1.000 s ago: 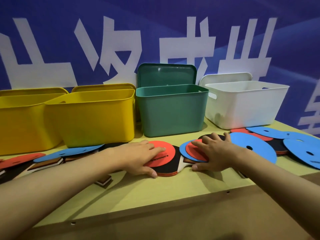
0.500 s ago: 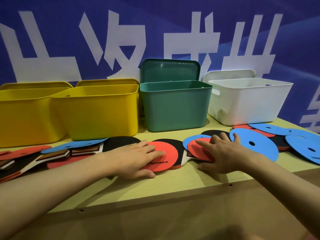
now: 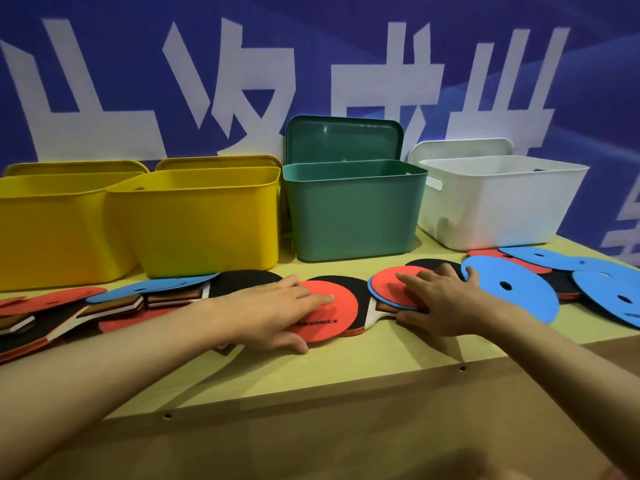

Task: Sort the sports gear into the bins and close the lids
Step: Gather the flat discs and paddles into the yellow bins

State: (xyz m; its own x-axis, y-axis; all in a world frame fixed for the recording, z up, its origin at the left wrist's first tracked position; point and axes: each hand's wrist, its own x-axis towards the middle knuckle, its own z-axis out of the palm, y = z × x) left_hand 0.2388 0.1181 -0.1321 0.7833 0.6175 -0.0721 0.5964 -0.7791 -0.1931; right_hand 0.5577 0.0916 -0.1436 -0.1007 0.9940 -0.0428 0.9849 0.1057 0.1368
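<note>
Paddles and thin foam discs lie spread on the table (image 3: 346, 375) before four open bins. The left hand (image 3: 273, 313) rests flat on a red paddle (image 3: 329, 317); the right hand (image 3: 440, 303) presses flat on a red disc (image 3: 398, 287). Discs seem light and floppy; paddles stiff, best held by the handle.

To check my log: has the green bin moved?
No. The green bin still stands between the yellow bin and white bin, below the same wall letter.
</note>
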